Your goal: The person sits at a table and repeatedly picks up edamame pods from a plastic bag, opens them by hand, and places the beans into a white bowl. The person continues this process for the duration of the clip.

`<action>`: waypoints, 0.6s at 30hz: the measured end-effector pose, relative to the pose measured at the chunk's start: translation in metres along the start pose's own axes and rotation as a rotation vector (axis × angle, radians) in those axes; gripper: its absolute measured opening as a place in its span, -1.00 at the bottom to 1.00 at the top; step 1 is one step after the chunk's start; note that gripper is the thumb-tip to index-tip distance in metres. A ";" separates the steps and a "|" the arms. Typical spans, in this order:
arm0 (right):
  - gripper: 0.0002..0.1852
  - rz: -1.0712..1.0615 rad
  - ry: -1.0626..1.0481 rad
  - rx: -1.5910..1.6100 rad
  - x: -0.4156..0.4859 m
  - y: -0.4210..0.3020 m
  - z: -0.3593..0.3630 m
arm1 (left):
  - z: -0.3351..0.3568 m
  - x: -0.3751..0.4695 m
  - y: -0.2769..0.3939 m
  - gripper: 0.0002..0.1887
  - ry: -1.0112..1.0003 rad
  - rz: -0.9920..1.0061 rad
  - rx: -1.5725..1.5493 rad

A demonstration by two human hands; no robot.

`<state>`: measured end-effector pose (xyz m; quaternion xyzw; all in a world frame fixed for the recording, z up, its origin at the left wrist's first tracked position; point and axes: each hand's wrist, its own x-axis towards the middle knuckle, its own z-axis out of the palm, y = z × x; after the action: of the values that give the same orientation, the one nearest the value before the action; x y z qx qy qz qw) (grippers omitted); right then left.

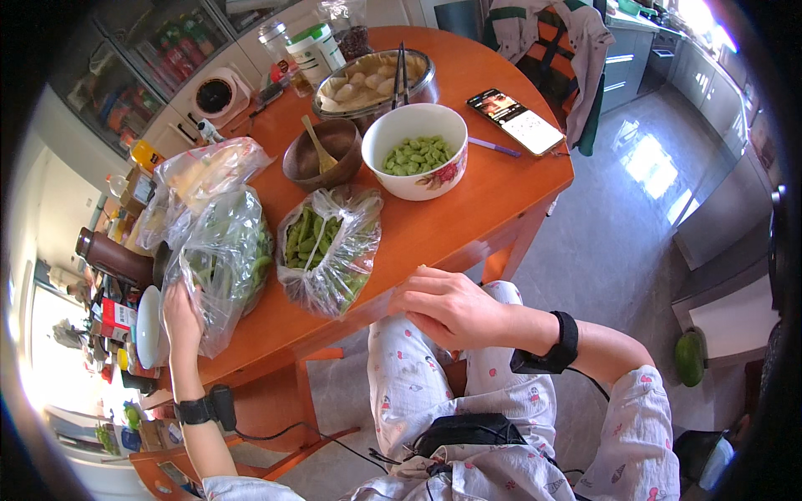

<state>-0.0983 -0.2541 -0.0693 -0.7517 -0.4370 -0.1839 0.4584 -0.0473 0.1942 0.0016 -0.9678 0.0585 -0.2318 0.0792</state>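
My left hand [183, 313] reaches into the edge of a clear plastic bag [219, 275] holding green pods or husks; its fingertips are hidden by the plastic. Over my lap, off the table's front edge, my right hand [454, 307] is raised with fingers curled. A tiny pale spot shows at its fingertips, too small to identify. Between the hands, an open clear plastic bag [366, 250] holds green soybean pods [305, 238]. Behind it stands a white flowered bowl [391, 178] containing shelled green beans [418, 155].
Left of the bowl is a brown bowl [297, 169] with a wooden spoon [318, 147]. Farther back, black chopsticks [400, 75] rest on a metal pot [426, 87] of pale round pieces. A lit phone [517, 122] and purple pen [494, 147] lie on the orange table [432, 238].
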 end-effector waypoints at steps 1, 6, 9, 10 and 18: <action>-0.81 0.001 -0.002 0.002 0.001 0.001 0.000 | -0.007 -0.005 0.002 -0.79 0.034 -0.008 -0.027; -0.80 -0.018 0.031 0.039 0.009 0.006 0.002 | -0.052 -0.021 0.020 -0.85 0.090 -0.086 -0.031; -0.80 -0.027 0.040 0.064 0.017 0.005 0.001 | -0.083 -0.028 0.043 -0.86 0.212 -0.123 0.027; -0.79 -0.025 0.040 0.074 0.022 0.004 0.000 | -0.092 -0.031 0.055 -0.86 0.279 -0.111 -0.002; -0.80 0.061 0.135 0.408 0.089 -0.001 0.003 | -0.102 0.006 0.168 -0.89 0.304 0.230 -0.563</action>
<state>-0.0504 -0.2079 -0.0097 -0.6424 -0.4103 -0.1278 0.6345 -0.1020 0.0155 0.0635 -0.8932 0.2400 -0.3375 -0.1753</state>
